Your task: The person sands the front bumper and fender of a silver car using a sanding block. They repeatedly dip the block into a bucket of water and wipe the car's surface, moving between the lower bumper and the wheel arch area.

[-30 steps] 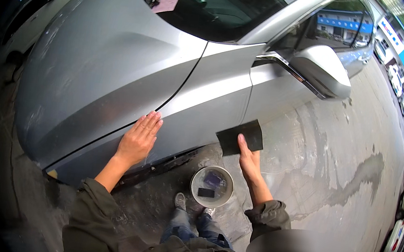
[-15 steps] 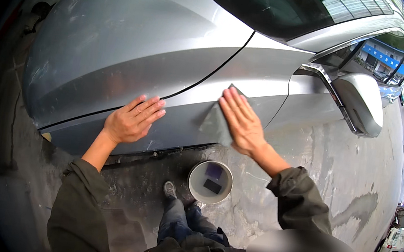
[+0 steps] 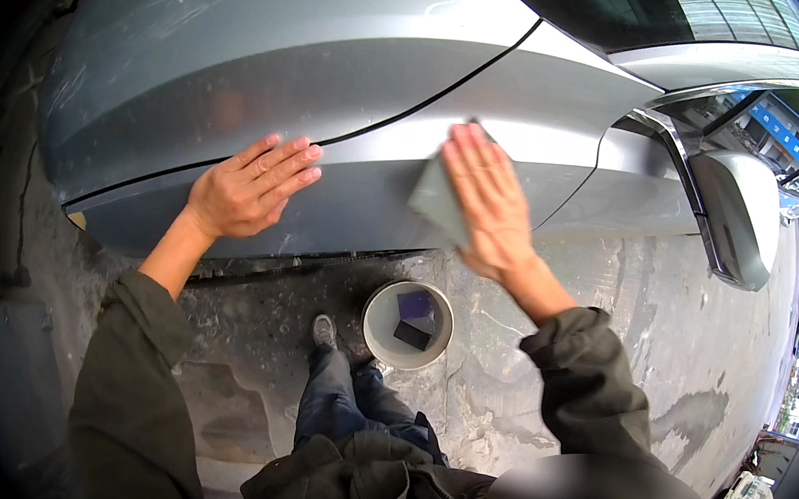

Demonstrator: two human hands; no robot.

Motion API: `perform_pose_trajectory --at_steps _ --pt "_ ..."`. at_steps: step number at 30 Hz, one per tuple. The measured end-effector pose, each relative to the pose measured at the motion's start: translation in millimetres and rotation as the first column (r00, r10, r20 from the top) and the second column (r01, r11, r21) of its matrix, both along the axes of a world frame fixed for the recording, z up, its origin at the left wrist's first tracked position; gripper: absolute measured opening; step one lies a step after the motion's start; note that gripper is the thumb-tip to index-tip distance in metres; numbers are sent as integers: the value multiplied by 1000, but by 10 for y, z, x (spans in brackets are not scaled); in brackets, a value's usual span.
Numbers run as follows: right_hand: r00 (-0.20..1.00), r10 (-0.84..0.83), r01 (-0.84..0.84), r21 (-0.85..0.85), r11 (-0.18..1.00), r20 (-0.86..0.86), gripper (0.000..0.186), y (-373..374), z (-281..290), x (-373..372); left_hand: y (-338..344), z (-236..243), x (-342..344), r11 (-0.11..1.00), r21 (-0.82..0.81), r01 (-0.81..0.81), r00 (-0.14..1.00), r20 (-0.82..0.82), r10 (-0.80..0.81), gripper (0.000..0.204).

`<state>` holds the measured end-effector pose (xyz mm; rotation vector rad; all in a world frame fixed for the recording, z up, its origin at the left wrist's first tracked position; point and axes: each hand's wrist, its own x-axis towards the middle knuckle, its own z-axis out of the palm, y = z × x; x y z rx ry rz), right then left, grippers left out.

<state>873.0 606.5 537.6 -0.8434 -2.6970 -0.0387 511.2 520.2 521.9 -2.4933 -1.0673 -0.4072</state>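
Note:
My right hand (image 3: pixel 490 206) presses a grey-green sheet of sandpaper (image 3: pixel 439 205) against the silver front fender (image 3: pixel 381 192) of a car. Its fingers point away from me, held close together, and the sheet sticks out to their left and past the fingertips. The thumb is hidden. Further left, my left hand (image 3: pixel 245 189) rests with outstretched fingers on the same fender, fingertips by the dark gap along the hood (image 3: pixel 244 51). Nothing shows in that hand.
On the concrete floor (image 3: pixel 629 328) below the fender stands a pale bucket (image 3: pixel 368 316) holding a purple block (image 3: pixel 415 305) and a black block (image 3: pixel 413 335). A side mirror (image 3: pixel 738 216) juts out at the right. My shoes are beside the bucket.
My right hand and the sandpaper have slid a little up the fender and slightly left. My left hand stays by the hood gap. The whole view has shifted a little.

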Motion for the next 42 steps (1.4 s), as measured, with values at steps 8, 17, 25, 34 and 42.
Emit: perform_pose_trajectory --at_steps 8,17,25,34,42 --pt "996 -73 76 56 996 -40 84 255 50 713 -13 35 13 1000 17 2 1000 1 -2 59" --pt "986 161 -161 0 987 -45 88 65 -79 22 -96 42 -71 998 -53 -35 997 -65 31 64" --pt "948 -202 220 51 974 -247 89 -118 -315 172 -4 -1 37 999 -30 -22 1000 -12 22 63" --pt "936 -324 337 78 938 -141 78 159 12 895 -41 -12 -30 999 -37 -24 1000 -7 23 65" --pt "923 -108 98 -47 994 -370 83 -457 -310 -549 1 -39 45 998 -57 -11 999 -37 9 66"
